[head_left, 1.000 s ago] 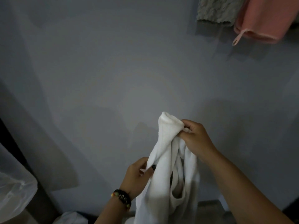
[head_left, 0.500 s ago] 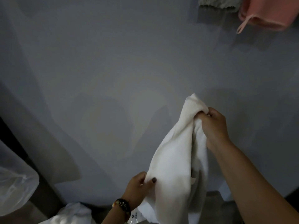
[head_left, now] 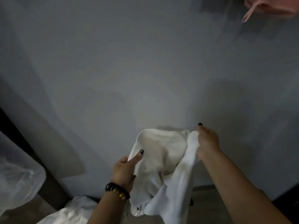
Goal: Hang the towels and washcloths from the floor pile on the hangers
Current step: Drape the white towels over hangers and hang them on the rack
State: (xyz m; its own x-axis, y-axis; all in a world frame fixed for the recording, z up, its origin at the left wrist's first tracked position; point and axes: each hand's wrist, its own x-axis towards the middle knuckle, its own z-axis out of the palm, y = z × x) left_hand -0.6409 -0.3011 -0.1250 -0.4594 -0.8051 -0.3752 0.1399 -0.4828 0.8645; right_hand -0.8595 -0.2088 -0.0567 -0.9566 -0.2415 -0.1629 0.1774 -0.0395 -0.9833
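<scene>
Two hands stretch one white towel (head_left: 161, 159) before a bare grey wall (head_left: 113, 70).

I see the left hand (head_left: 123, 171) pinching its left edge, the right hand (head_left: 207, 141) gripping its upper corner; a pink cloth (head_left: 267, 5) hangs cropped top right, white laundry (head_left: 71, 212) lies cut off below.

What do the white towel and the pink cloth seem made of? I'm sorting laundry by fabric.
White towel: soft, matte woven cloth, probably cotton; it drapes in limp folds between both hands, and a printed label shows near its lower edge. Pink cloth: soft textile with a sewn hanging loop; blur hides its weave.
</scene>
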